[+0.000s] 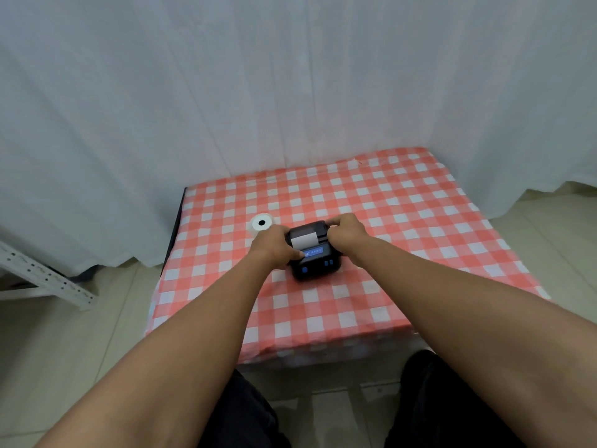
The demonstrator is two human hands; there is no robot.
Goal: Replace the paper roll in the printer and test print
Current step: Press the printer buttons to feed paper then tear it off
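A small black printer [316, 259] with a lit blue screen and blue buttons sits on the checked tablecloth. A strip of white paper [304, 240] lies over its top, coming out of the roll bay. My left hand [274, 245] grips the printer's left side, thumb near the screen. My right hand [345, 229] holds the right side, fingers on the back lid. A second white paper roll [262, 224] lies flat on the cloth just behind my left hand.
The table [403, 221] wears a red and white checked cloth and stands against white curtains. A white perforated metal rack [45, 276] leans at the left on the tiled floor. My dark-trousered knees are below the table's front edge.
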